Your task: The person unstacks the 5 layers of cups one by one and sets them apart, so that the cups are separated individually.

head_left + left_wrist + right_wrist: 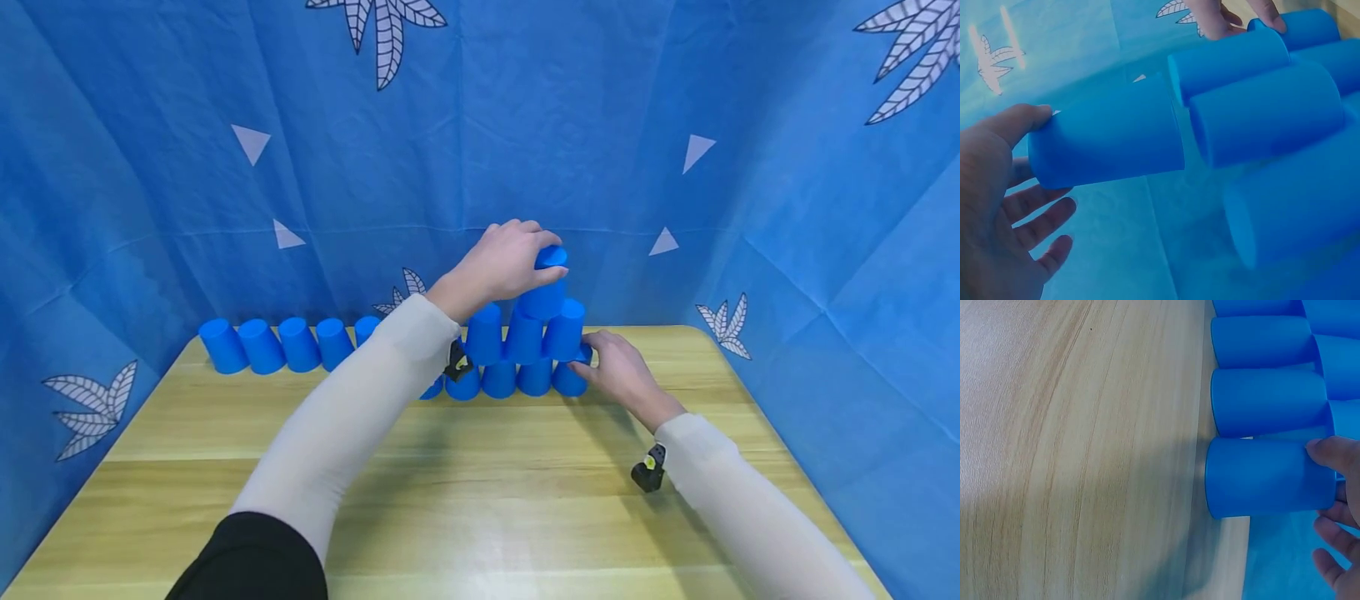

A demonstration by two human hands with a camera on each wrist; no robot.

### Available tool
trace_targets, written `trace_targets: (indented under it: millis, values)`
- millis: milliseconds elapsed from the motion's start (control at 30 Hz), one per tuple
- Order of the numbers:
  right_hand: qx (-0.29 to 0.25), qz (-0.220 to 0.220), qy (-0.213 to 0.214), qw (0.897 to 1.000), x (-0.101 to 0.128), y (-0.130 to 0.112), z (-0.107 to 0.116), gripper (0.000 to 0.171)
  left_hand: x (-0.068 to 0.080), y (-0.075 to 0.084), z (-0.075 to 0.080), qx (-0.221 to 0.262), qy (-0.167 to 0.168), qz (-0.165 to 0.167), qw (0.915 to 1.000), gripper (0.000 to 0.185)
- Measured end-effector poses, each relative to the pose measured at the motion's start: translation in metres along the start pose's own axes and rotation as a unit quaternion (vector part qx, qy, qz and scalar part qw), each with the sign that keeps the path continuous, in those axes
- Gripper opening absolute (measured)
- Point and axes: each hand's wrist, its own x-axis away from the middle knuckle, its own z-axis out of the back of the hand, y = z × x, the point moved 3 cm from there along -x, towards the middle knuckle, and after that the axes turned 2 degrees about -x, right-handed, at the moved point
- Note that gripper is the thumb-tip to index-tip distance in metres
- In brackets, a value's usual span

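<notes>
My left hand (510, 260) pinches an upside-down blue cup (543, 302) near its base, thumb on the near side. That cup is over the two right-hand cups of a second row; whether it touches them I cannot tell. In the left wrist view the held cup (1107, 137) is beside the tops of the second-row cups (1266, 112). At the right end of the bottom row, my right hand (621, 371) pinches the upper part of the last blue cup (1266, 478), thumb in front and fingers behind. My left forearm hides part of the bottom row.
Several more upside-down blue cups (298, 345) stand in a line at the back left of the wooden table (480, 492). A blue patterned cloth (570, 125) hangs behind the table and along both sides.
</notes>
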Motion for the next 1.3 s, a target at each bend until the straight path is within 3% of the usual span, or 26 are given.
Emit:
trace_targets:
  millis: [300, 567, 933, 1300]
  values:
    - [0.005, 0.002, 0.004, 1.0, -0.004, 0.002, 0.0, 0.05, 0.031, -0.02, 0.013, -0.021, 0.065, -0.025, 0.9974, 0.054]
    - [0.002, 0.001, 0.01, 1.0, -0.005, 0.003, -0.001, 0.05, 0.059, -0.036, 0.018, -0.031, 0.099, -0.026, 0.9943, 0.054]
    - [0.005, 0.004, 0.017, 1.0, -0.006, 0.004, -0.002, 0.05, 0.099, -0.061, 0.026, -0.033, 0.117, -0.029, 0.9921, 0.051]
    - [0.007, -0.002, 0.013, 1.0, -0.006, 0.002, -0.003, 0.051, 0.14, -0.092, 0.019, -0.037, 0.148, -0.017, 0.9881, 0.047]
